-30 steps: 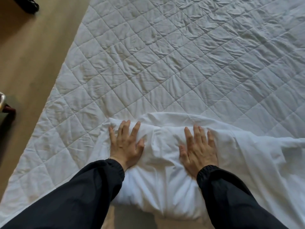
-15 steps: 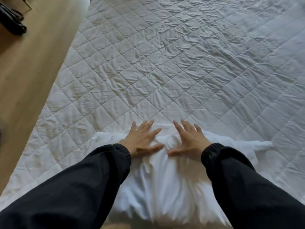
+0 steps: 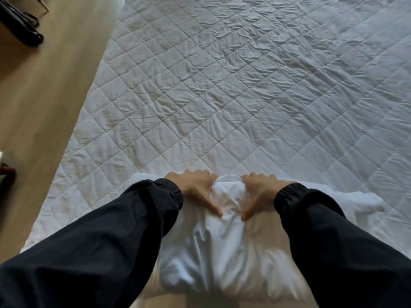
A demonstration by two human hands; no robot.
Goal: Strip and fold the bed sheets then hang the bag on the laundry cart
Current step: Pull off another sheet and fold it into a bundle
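- Left hand (image 3: 195,188) and right hand (image 3: 261,188): flat and apart on the sheet (image 3: 222,252) before; now close together, thumbs angled toward each other.
- Fingers: straight before; now curled over sheet's far edge, gripping it.
- Sheet: wide right-hand spread gathered into a narrower bundle.

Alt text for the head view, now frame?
The left hand and right hand grip a bunched white sheet at the near edge of a quilted mattress pad. A wooden floor runs along the left.
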